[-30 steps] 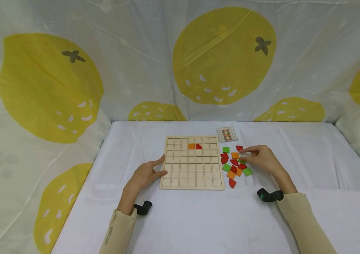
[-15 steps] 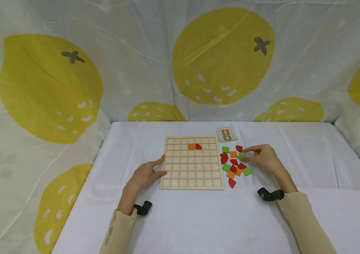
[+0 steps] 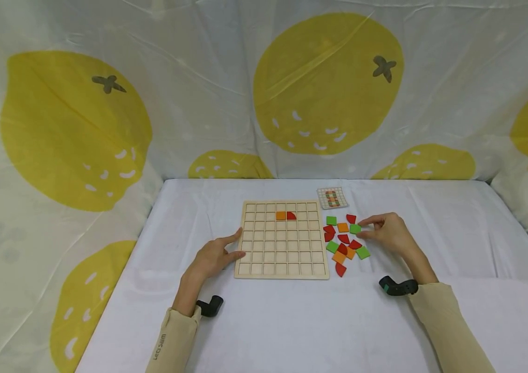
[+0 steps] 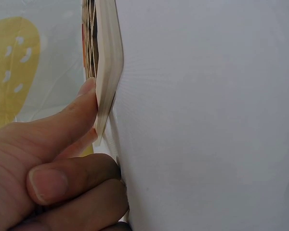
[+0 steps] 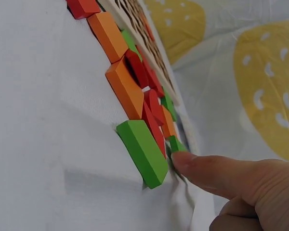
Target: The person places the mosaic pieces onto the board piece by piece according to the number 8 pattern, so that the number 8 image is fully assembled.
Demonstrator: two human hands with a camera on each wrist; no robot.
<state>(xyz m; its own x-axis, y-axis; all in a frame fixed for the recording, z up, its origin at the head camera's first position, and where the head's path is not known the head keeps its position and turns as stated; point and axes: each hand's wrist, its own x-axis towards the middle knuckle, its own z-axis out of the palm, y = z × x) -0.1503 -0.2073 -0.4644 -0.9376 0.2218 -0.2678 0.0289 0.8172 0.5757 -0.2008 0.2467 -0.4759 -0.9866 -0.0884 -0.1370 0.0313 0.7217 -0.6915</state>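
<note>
At the left edge of the light wooden grid board point(image 3: 268, 246), my left hand point(image 3: 213, 256) touches the frame with thumb and forefinger spread apart. Its thumb point(image 4: 74, 120) lies against the frame in the left wrist view, and other fingers are curled below. An orange square point(image 3: 281, 215) and a red quarter-circle point(image 3: 291, 216) sit side by side in the board's upper cells. My right hand point(image 3: 387, 233) pinches a green square tile point(image 3: 355, 229) among loose tiles right of the board. The right wrist view shows the thumb point(image 5: 185, 161) touching that tile; the forefinger is hidden there.
Several loose tiles lie beside the board, among them a green square point(image 3: 331, 220), an orange square point(image 3: 342, 227) and a red quarter-circle point(image 3: 340, 269). Behind them lies a small pattern card point(image 3: 332, 198). Lemon-printed cloth point(image 3: 329, 77) hangs behind the white-covered table point(image 3: 292, 326).
The green square tile has come out from under my right hand and lies slightly farther back. The orange square beside it shifted left. My left hand and the board stay where they were.
</note>
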